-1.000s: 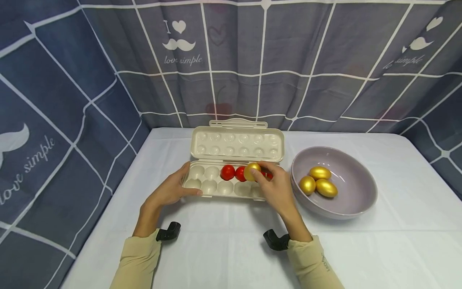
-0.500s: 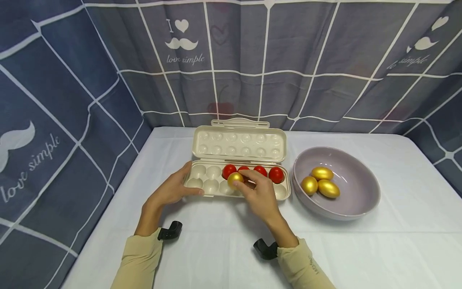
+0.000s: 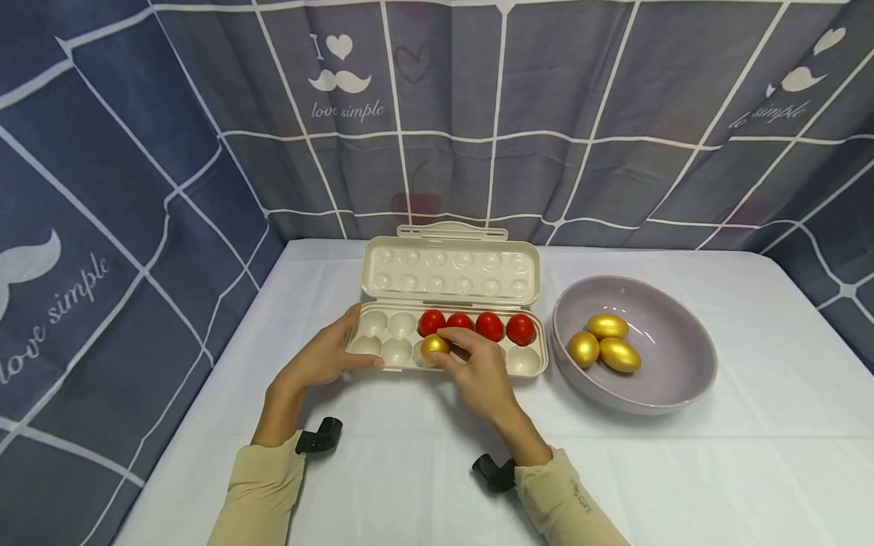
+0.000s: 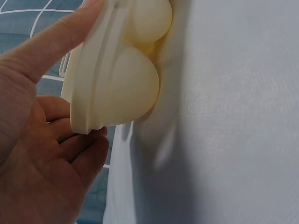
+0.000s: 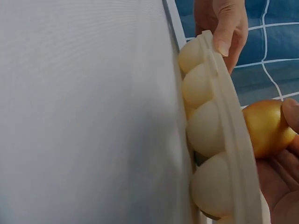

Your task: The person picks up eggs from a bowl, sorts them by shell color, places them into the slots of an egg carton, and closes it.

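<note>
A cream plastic egg carton (image 3: pixel 396 352) lies on the table with its lid (image 3: pixel 451 271) folded back. My left hand (image 3: pixel 324 356) holds its left end, the thumb along the front rim and the fingers behind the end, as the left wrist view (image 4: pixel 51 135) shows. Between thumb and fingers my right hand (image 3: pixel 483 378) pinches a golden egg (image 3: pixel 435 346) at the front row, near the third cup from the left. In the right wrist view the egg (image 5: pixel 265 128) shows beyond the carton's rim. Several red eggs (image 3: pixel 489 327) sit in the back row.
To the right stands a mauve bowl (image 3: pixel 672 371) with three golden eggs (image 3: pixel 619 355) in it. A white cloth (image 3: pixel 410 485) covers the table. A dark checked curtain (image 3: pixel 451 114) hangs behind and at both sides.
My right hand has carried the golden egg leftward and toward the front row, then down to the cups. More red eggs show on the right. My left hand stays on the carton's end.
</note>
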The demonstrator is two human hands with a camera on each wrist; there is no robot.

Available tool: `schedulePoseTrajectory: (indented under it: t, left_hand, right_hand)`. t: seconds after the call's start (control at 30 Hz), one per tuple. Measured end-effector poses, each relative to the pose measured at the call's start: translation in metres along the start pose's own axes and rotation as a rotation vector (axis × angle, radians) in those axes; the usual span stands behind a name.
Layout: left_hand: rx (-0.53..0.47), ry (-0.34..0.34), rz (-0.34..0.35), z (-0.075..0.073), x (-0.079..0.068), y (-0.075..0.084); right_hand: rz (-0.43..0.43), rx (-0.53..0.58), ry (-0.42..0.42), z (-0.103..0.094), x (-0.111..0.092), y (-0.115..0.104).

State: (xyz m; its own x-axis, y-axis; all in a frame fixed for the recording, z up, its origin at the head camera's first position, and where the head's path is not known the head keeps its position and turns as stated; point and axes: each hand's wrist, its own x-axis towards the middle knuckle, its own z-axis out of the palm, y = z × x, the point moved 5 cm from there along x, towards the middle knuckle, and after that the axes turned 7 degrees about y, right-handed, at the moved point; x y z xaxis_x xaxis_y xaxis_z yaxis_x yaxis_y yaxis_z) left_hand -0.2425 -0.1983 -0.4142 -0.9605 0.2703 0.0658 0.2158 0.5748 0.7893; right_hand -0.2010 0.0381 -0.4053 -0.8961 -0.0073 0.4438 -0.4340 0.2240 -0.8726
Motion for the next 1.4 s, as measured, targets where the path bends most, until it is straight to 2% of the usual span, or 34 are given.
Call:
schedulePoseTrajectory:
  t: [0.2,0.3,0.4,0.6,0.77,1.0,1.4]
  left_hand:
    - [0.004,-0.001,0.007,0.000,0.001,0.000]
    - [0.002,-0.004,0.009,0.000,0.001,0.000]
    - [-0.002,-0.008,0.012,0.000,0.000,0.000]
    - [-0.004,-0.013,0.017,0.000,0.001,-0.002]
    - [-0.004,-0.010,0.021,0.000,0.002,-0.001]
    - [-0.015,-0.010,0.027,0.000,0.002,-0.001]
    - [-0.014,-0.007,0.012,0.000,0.001,-0.001]
  right_hand:
    - [0.015,0.078,-0.017,0.006,-0.001,0.006]
    - [0.019,0.061,-0.014,0.007,-0.001,0.007]
    - [0.010,-0.005,-0.006,0.008,-0.001,0.007]
    - [-0.029,-0.214,-0.003,0.011,0.000,0.004]
    - [-0.053,-0.304,-0.007,0.014,0.002,0.003]
    - [-0.103,-0.362,-0.044,0.015,0.001,0.001]
    - [-0.050,-0.400,-0.067,0.016,0.002,0.002]
